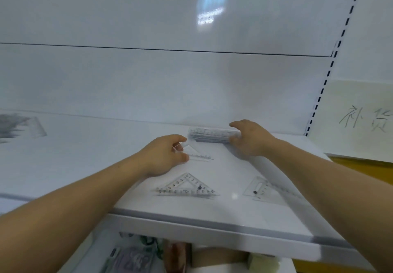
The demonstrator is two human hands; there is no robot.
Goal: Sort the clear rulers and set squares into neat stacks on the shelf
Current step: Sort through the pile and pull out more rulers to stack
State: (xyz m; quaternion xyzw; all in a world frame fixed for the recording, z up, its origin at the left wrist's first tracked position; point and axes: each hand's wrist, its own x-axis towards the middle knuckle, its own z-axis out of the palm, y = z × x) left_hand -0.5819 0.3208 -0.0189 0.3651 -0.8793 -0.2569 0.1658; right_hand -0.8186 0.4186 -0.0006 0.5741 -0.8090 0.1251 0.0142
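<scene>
Forearms (85,198) stretched over shelf (212,226); left hand (163,155) pinches small set square (198,156), right hand (251,138) grips ruler stack (210,134) end.

Ruler stack (209,134): clear rulers with black graduations, lying crosswise toward the back of the shelf (85,155); I see the right hand (248,139) gripping the right end.
Small set square (198,154): clear triangle, one corner pinched by the left hand (168,154), just in front of the ruler stack (I cannot tell whether it touches the shelf).
Middle set square (187,187): clear with numbered edges, lying flat near the front edge, long side toward me.
Right set square (260,188): clear, lying flat, apart to the right.
Far-left pile (20,127): blurred clear pieces, well apart from the rest.
</scene>
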